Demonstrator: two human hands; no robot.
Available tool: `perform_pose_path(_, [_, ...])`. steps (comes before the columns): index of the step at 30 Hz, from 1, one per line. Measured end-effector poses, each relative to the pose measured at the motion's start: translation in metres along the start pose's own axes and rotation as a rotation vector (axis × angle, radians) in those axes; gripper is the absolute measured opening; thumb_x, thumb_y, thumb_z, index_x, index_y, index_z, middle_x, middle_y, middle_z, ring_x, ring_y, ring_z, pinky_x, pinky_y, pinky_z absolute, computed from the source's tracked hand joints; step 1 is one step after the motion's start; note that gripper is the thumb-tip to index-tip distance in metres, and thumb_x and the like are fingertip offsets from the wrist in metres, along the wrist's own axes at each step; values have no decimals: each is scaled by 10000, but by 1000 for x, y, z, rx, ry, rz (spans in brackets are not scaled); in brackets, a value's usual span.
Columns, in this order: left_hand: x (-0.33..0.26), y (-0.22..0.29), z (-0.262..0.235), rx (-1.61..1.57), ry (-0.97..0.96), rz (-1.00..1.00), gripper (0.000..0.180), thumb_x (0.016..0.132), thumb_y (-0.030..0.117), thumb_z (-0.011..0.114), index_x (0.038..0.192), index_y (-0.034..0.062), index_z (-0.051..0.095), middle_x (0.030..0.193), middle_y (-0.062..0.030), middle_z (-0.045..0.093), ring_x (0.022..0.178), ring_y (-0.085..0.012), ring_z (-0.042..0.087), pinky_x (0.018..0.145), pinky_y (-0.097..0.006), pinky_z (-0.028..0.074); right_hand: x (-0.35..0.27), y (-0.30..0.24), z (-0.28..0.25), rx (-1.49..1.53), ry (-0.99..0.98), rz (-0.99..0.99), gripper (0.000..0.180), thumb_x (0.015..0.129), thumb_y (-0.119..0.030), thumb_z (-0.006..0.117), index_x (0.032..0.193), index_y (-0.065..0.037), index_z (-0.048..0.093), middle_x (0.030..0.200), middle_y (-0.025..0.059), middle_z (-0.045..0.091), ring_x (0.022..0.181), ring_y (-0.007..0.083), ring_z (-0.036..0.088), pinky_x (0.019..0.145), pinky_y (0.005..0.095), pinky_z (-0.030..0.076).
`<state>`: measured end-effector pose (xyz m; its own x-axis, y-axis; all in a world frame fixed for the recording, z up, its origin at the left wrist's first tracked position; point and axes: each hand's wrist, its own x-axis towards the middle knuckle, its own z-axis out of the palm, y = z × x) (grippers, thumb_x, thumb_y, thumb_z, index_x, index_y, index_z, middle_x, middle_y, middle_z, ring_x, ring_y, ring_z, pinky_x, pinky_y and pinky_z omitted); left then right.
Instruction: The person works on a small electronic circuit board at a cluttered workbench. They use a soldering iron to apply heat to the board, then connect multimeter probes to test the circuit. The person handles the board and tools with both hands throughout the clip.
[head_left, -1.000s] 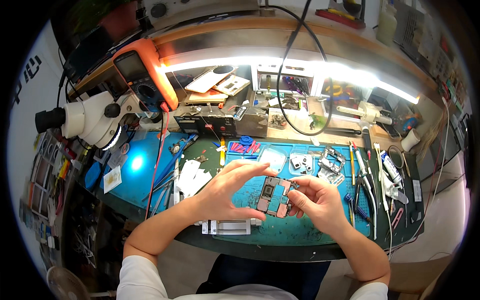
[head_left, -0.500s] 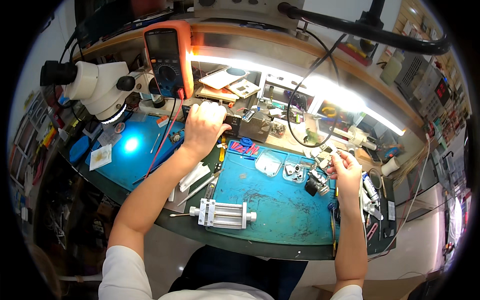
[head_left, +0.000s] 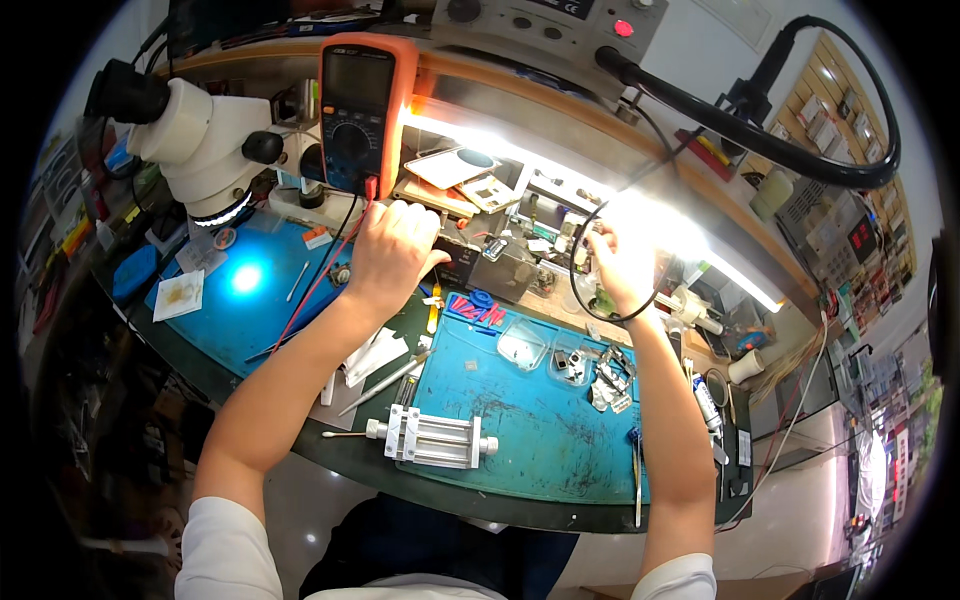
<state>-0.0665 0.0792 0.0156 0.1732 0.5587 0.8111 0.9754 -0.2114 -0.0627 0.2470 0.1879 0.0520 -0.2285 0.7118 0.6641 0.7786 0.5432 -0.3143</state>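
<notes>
My left hand (head_left: 392, 258) is at the back of the bench, just left of a black box (head_left: 457, 262). Its fingers are curled over and its thumb points right; what they close on is hidden. Under the bright lamp, my right hand (head_left: 628, 262) reaches over the cluttered ledge, its fingertips beside several small parts, washed out by glare. Metal phone parts (head_left: 610, 383) lie on the blue mat (head_left: 520, 420), left of my right forearm. Beside them are a clear tray with small parts (head_left: 570, 365) and another clear tray (head_left: 522, 344).
An orange multimeter (head_left: 357, 120) stands behind my left hand, its red and black leads trailing down. At left is a white microscope (head_left: 205, 150). A metal clamp fixture (head_left: 433, 438) sits at the mat's front edge. A black cable loop (head_left: 572, 270) hangs by my right hand.
My right hand has left the metal parts by the clear tray and moved back and left, to the ledge under the lamp. My left hand stays by the black box. The view has shifted slightly.
</notes>
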Motion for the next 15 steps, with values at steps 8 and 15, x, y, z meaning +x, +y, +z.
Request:
perform_pose_path(8, [-2, 4, -24, -81, 68, -10, 344, 824, 378, 830, 875, 117, 612, 853, -23, 597, 881, -228, 577, 866, -391, 417, 15, -30, 41, -263, -236, -119, 244, 944, -309, 704, 1110, -130, 719, 875, 107, 755, 861, 329, 731, 822, 449, 532])
perform_pose_path(15, [-2, 3, -26, -106, 114, -24, 317, 854, 366, 814, 900, 111, 630, 864, -28, 608, 900, -234, 582, 892, -395, 426, 11, -40, 43, -201, -233, -45, 188, 917, -278, 725, 1014, -116, 721, 784, 110, 741, 811, 325, 734, 732, 444, 558])
